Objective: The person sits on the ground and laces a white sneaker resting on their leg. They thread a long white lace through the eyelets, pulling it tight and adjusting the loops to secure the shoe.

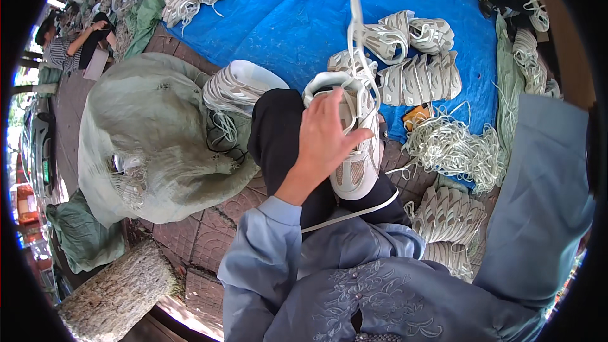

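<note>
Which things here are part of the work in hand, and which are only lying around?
In use:
- shoe, under the left hand
- lace, running up from it
- loose laces, probably

Apparently lying about:
- stone block
- green bag

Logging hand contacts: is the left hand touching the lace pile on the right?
Apart. The head view shows a clear gap: part of the shoe and a strip of paving separate the left hand from the lace pile.
</note>
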The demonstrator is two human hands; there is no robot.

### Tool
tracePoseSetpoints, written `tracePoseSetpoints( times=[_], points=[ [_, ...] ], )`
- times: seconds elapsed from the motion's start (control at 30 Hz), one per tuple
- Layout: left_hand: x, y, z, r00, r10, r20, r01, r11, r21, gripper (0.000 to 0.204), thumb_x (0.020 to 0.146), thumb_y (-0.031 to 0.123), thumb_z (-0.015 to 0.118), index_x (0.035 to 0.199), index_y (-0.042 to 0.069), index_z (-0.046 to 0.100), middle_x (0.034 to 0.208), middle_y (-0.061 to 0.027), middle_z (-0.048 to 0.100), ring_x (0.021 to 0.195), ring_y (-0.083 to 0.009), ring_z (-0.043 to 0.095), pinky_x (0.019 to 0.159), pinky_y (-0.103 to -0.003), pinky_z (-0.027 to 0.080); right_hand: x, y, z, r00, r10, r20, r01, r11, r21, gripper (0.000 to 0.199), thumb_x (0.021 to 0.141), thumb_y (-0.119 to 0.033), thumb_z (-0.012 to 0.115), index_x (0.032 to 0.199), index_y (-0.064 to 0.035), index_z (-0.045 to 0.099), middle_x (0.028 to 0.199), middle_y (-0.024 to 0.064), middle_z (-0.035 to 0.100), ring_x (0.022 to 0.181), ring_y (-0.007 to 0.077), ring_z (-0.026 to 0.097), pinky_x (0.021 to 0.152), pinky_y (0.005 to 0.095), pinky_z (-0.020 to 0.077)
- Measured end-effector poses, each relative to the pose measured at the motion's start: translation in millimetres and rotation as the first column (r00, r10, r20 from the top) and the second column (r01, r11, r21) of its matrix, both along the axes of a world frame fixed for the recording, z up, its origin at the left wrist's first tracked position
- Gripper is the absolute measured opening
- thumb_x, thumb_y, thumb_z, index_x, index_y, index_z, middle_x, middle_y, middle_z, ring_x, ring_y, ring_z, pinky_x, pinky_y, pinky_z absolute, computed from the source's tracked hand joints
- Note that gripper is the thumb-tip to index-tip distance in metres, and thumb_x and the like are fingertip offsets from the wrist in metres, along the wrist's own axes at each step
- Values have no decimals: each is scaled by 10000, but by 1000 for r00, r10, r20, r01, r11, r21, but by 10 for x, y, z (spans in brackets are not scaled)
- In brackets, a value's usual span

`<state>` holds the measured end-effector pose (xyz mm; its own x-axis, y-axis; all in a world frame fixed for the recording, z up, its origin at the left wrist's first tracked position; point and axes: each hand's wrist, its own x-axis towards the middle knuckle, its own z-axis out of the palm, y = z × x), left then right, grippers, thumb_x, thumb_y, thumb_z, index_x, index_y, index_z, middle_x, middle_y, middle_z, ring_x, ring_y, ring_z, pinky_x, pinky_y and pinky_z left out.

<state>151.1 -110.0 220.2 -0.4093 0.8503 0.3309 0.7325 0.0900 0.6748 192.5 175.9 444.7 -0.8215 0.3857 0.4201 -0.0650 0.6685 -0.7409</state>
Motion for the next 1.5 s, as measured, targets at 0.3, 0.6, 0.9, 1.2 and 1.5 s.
tracePoseSetpoints(
  times=[0.3, 0.6, 0.9, 1.2, 1.5],
  points=[
    [66, 222, -170, 858, 68, 508, -59, 998, -34, 201, 764, 84, 575, 951, 16, 551, 628, -85, 560, 501, -182, 552, 474, -282, 440, -195, 129, -87, 997, 71, -11, -71, 997, -17, 163, 760, -184, 560, 742, -29, 606, 585, 24, 524, 534, 115, 512, 485, 242, 409],
    [-277, 82, 7, 670, 224, 708, -191, 973, -127, 118, 783, 50, 550, 872, -20, 585, 686, -62, 569, 524, -114, 533, 520, -242, 447, 148, -897, -1561, 733, 556, 392, -547, 824, -145, 155, 746, -185, 572, 740, -35, 610, 611, 32, 550, 566, 124, 552, 511, 245, 443],
    [118, -333, -97, 997, -60, -40, 61, 998, 14, 106, 685, -8, 601, 777, 41, 580, 695, -97, 553, 630, -262, 546, 559, -342, 444, 891, -1853, -2419, 908, 193, 371, -376, 767, 520, 78, 615, -101, 554, 669, -46, 568, 657, 45, 511, 616, 175, 565, 465, 292, 466],
    [313, -277, -191, 983, 8, -181, -21, 997, -68, 112, 636, 47, 628, 733, 38, 571, 675, -78, 510, 645, -251, 531, 557, -343, 453, 835, -1829, -2549, 965, 203, 163, -260, 705, 660, 113, 594, -157, 569, 601, -59, 514, 617, 41, 465, 587, 170, 539, 460, 286, 450],
    [329, -165, -248, 896, -140, -421, 75, 983, -168, 94, 621, 46, 616, 646, 52, 525, 643, -67, 480, 617, -221, 534, 514, -326, 458, 857, -1530, -2486, 971, 147, 191, -209, 908, 362, 218, 601, -7, 572, 795, -104, 591, 683, 38, 520, 677, 201, 568, 514, 317, 464]
  ],
)
